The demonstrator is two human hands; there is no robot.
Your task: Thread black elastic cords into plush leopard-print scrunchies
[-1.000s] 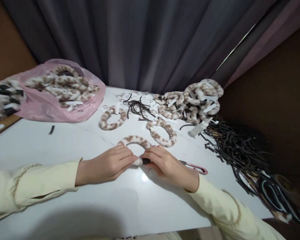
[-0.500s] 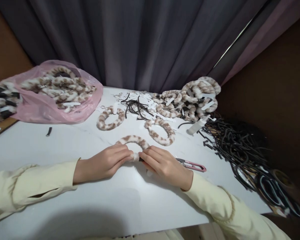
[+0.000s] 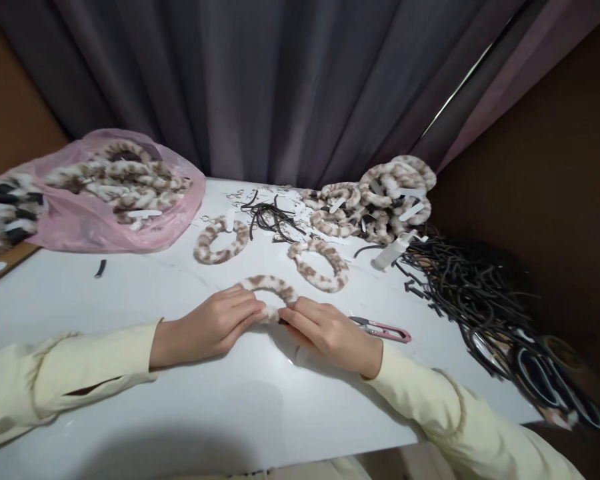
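A fluffy white-and-brown fur ring (image 3: 269,284) is held low over the white table between both hands. My left hand (image 3: 224,320) pinches its near left part, thumb and fingers pressed together. Close beside it, my right hand (image 3: 325,333) is closed on the near right part, where a bit of black shows at the fingertips. The rest of what lies under the right fingers is hidden. Two more fur rings lie just beyond, one at the left (image 3: 221,241) and one at the right (image 3: 322,265).
Pink-handled thread snips (image 3: 383,329) lie right of my right hand. A pink plastic bag (image 3: 180,223) of fur rings stands back left. Black tubing (image 3: 473,287) is heaped at the right, near a small white bottle (image 3: 393,252). More fur rings (image 3: 395,183) are piled behind.
Both hands keep their grip on the fur ring in nearly the same place. My right fingers have shifted very slightly, and the whole view has tilted a little.
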